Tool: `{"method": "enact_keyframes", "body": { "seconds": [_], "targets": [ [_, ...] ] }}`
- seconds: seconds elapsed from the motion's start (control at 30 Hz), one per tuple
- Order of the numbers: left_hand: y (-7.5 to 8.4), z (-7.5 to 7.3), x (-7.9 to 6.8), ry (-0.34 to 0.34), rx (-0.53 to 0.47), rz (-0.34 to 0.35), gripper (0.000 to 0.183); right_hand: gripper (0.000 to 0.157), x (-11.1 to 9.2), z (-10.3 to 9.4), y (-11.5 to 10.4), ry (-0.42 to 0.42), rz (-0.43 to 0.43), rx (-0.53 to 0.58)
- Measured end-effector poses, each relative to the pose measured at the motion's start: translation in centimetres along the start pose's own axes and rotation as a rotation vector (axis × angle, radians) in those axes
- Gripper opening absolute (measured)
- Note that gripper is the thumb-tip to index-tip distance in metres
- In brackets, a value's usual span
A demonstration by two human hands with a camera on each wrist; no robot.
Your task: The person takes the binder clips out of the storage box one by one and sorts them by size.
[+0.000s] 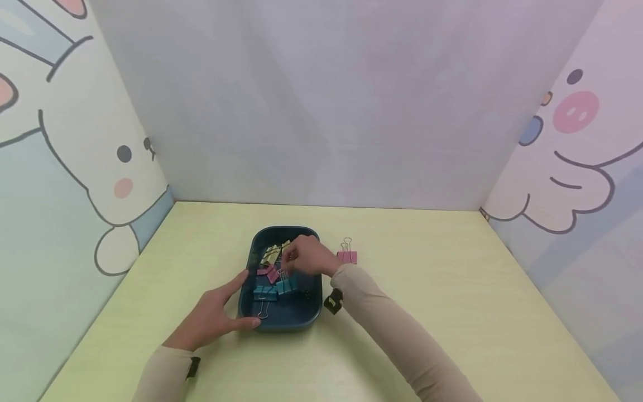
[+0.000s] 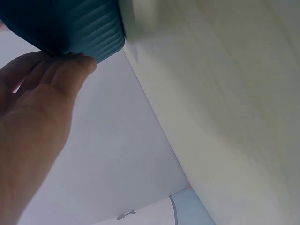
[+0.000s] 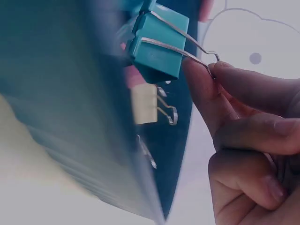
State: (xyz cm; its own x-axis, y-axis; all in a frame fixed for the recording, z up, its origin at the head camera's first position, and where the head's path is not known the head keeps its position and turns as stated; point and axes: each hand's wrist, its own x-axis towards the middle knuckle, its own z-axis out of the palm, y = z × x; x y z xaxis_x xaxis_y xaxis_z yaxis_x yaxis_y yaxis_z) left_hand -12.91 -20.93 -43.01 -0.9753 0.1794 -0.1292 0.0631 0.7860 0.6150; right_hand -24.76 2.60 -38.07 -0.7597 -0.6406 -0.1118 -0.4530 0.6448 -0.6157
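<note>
A dark teal tray [image 1: 281, 324] holds teal, pink and pale yellow binder clips. My left hand [image 1: 213, 315] spans its near left corner, thumb on the front rim and the other fingers, nearly straight, along the left side. In the left wrist view, those fingertips touch the ribbed outer wall. My right hand [image 1: 308, 255] is over the tray. Between thumb and index finger it pinches the wire handles of a teal binder clip [image 3: 161, 47], its other fingers curled in. Pale yellow clips [image 1: 271, 255], pink clips [image 1: 272, 273] and another teal clip [image 1: 265, 293] lie inside.
One pink binder clip [image 1: 347, 257] stands on the pale yellow table [image 1: 427, 290], right of the tray and close behind my right wrist. A grey-white curtain [image 1: 321, 111] closes off the back, with cartoon-printed panels at both sides.
</note>
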Motion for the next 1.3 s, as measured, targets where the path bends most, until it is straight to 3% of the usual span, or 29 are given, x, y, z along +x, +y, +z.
{"method": "enact_keyframes", "body": {
  "seconds": [0.43, 0.67, 0.97, 1.3],
  "targets": [
    [-0.4, 0.4, 0.1, 0.006, -0.008, 0.007, 0.112, 0.012, -1.9, -2.0, 0.6, 0.125, 0.021, 0.102],
    [-0.3, 0.5, 0.2, 0.020, -0.007, 0.037, 0.113, 0.010, -4.2, -3.3, 2.5, 0.203, 0.084, 0.129],
    [-0.1, 0.1, 0.0, 0.018, 0.003, 0.025, 0.114, 0.009, -7.1, -4.7, 5.3, 0.261, 0.177, 0.175],
    [-0.3, 0.3, 0.1, 0.021, -0.008, 0.024, 0.112, 0.009, -8.8, -4.1, 8.2, 0.252, 0.236, 0.167]
  ]
}}
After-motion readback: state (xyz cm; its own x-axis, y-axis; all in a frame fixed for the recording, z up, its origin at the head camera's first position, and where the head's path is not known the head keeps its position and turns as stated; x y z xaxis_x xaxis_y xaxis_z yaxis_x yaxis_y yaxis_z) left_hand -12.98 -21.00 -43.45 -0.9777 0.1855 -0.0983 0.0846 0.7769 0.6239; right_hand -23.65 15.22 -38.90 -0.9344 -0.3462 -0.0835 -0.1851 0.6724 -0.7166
